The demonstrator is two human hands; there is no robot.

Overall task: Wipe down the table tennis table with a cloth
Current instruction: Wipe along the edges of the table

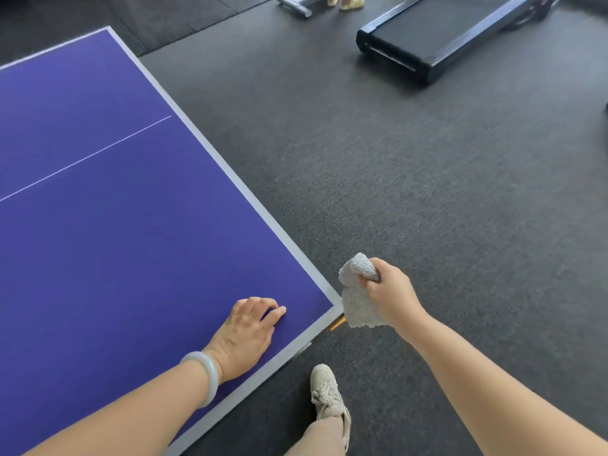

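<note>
Since the cloth isn't touching the surface right now, I'd say it's being readied rather than actually wiping. Starting at the left, the purple table tennis table with its pale grey edge band [98, 225] fills that whole side, with a thin white centre line running across it. I'll use its near corner as the reference for everything else.

Just inside that corner, the left hand [245, 330] rests on the purple, with a pale green-white stone bangle [205, 373] on the wrist. Its fingers are loosely bent, tips and thumb touching the top, holding nothing. It looks like it's there to brace the body while leaning over.

Below the corner, on the dark grey carpet floor [427, 209], there's a beige lace-up sneaker [329, 393], so the person is standing right at that corner.

Just right of the corner, off the table and over the floor, hangs the bunched grey terry cloth [357, 301]. The right hand [388, 297] grips it, fingers curled round its top and the rest drooping. My guess is it goes onto the top near the edge next.

Far beyond the corner, up to the right, sits a black treadmill [427, 37].
</note>
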